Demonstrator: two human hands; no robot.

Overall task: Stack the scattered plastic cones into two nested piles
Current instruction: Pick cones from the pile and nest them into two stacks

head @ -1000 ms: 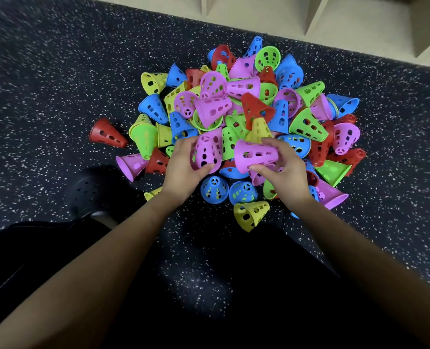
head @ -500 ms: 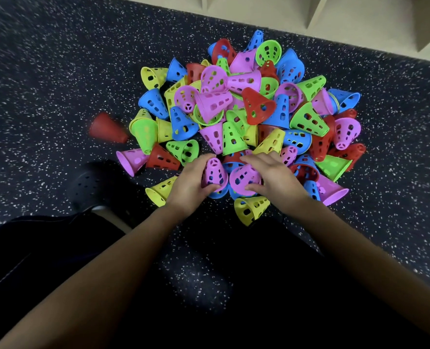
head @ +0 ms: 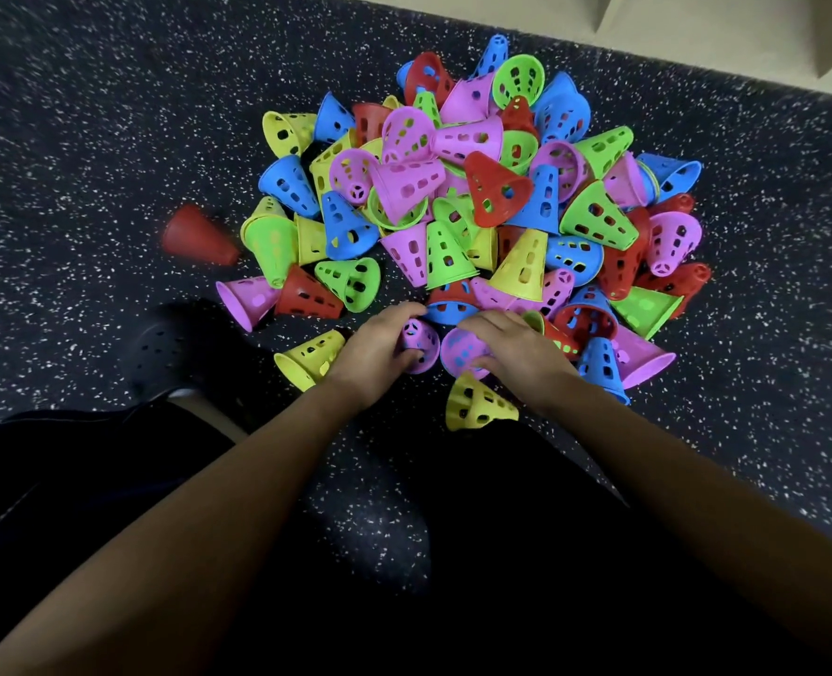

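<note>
Barely started — left hand (head: 372, 356) grips left purple cone (head: 419, 340), right hand (head: 518, 356) grips right purple cone (head: 460, 349), side by side at the heap's (head: 453, 226) 6 o'clock edge, probably the two pile starts — everything toward 12 o'clock is loose.

The one camera sits on the head and looks forward and steeply down at the floor (head: 87, 139). It is near; the cone pile (head: 496, 187) lies centre-top.
</note>
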